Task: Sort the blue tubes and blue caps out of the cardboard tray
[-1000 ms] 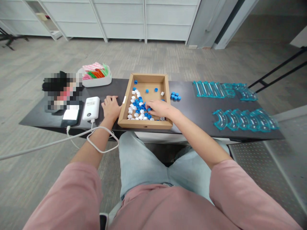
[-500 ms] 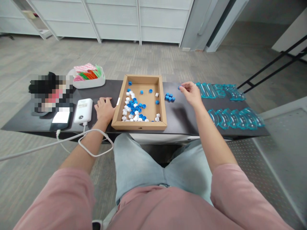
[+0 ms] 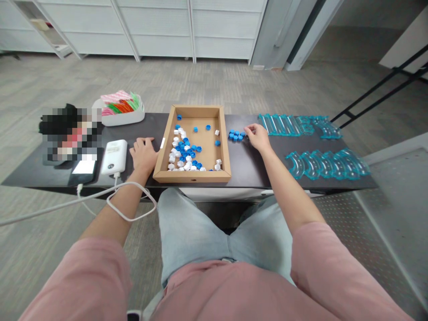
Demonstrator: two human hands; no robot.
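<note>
The right hand (image 3: 257, 137) rests fingers pinched together at the small cluster of blue hexagonal pieces (image 3: 236, 135) on the black table (image 3: 249, 165), just right of the cardboard tray (image 3: 193, 175); whether it grips one I cannot tell. They look light, hard and smooth, best pinched across opposite flats. The left hand (image 3: 143, 155) lies flat and spread beside the tray.

A pixelated patch (image 3: 68, 133) (far left) hides some tabletop items.

tray (image 3: 192, 174): brown | nuts (image 3: 236, 135): blue | tracks (image 3: 326, 163): clear teal
</note>
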